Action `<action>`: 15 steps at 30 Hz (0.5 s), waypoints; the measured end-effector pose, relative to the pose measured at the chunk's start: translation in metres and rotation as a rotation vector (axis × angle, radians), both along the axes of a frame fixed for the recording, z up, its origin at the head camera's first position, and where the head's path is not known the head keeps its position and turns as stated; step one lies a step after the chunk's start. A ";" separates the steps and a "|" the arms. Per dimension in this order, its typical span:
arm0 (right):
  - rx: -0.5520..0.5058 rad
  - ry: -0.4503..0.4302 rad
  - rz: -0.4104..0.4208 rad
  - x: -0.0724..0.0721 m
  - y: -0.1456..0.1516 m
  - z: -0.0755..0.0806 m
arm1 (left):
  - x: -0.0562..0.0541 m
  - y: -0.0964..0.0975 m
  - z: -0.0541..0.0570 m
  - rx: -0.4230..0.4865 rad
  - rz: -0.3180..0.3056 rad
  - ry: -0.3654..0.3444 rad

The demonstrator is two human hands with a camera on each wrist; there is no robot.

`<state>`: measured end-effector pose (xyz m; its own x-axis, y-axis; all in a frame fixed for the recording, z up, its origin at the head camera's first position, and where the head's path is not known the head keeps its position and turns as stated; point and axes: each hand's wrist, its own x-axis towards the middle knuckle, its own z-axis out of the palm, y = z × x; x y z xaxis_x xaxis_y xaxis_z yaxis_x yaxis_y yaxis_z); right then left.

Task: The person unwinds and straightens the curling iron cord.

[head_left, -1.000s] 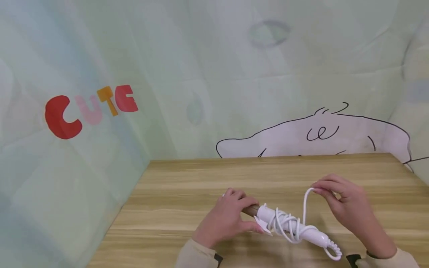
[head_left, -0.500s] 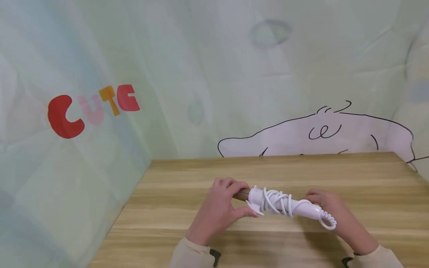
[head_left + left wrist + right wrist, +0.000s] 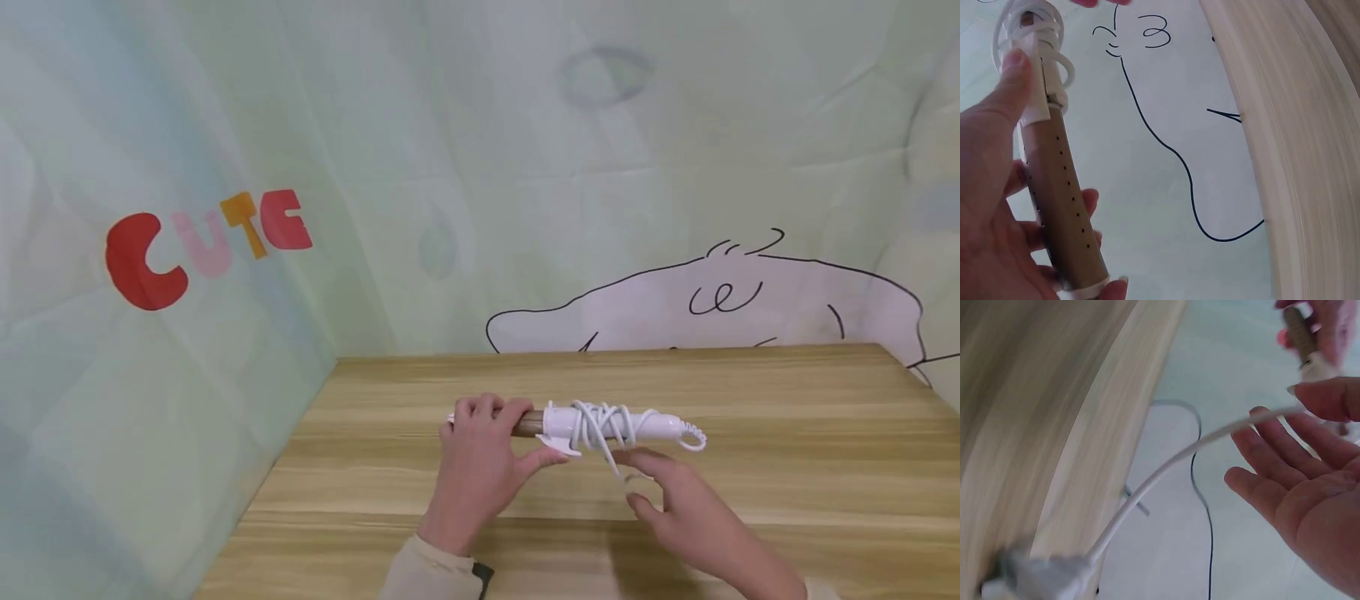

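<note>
In the head view my left hand grips the brown barrel of a curling iron, held nearly level above the table. The left wrist view shows small dark holes along the barrel, fingers round it and the thumb on the white clamp lever. Loops of white power cord wrap the white handle. Below the handle, my right hand holds the cord's free length loosely between thumb and fingers. Its white plug is blurred at lower left in the right wrist view.
The wood-grain table spreads beneath both hands. Behind it hangs a pale green backdrop with a line-drawn figure. Coloured letters are on the left side.
The curling iron has moved left and up and turned nearly level. My right hand has carried the cord from above the handle, down behind it, to below it.
</note>
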<state>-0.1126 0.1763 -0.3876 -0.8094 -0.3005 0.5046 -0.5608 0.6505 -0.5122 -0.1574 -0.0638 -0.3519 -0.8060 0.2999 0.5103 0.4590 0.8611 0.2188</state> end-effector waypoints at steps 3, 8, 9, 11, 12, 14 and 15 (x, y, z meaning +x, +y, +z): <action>-0.188 -0.127 0.034 0.008 -0.008 0.011 | -0.002 0.003 -0.001 -0.021 0.036 0.038; -0.331 -0.033 0.027 0.015 -0.018 0.018 | -0.005 0.005 -0.003 -0.061 0.056 0.051; -0.311 0.020 0.048 0.015 -0.020 0.018 | -0.005 0.005 -0.004 -0.065 0.062 0.048; -0.265 0.118 0.126 0.017 -0.021 0.018 | -0.004 0.003 -0.006 -0.072 0.079 0.043; -0.240 0.158 0.169 0.018 -0.022 0.018 | -0.004 0.002 -0.008 -0.076 0.087 0.040; -0.201 0.199 0.222 0.022 -0.023 0.019 | -0.005 0.001 -0.013 -0.081 0.098 0.031; -0.190 0.206 0.235 0.024 -0.023 0.020 | -0.005 0.001 -0.015 -0.081 0.099 0.023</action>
<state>-0.0889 0.1531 -0.3681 -0.6050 -0.3513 0.7145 -0.7875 0.3961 -0.4721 -0.1623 -0.0625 -0.3672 -0.8221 0.2605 0.5063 0.3752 0.9167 0.1375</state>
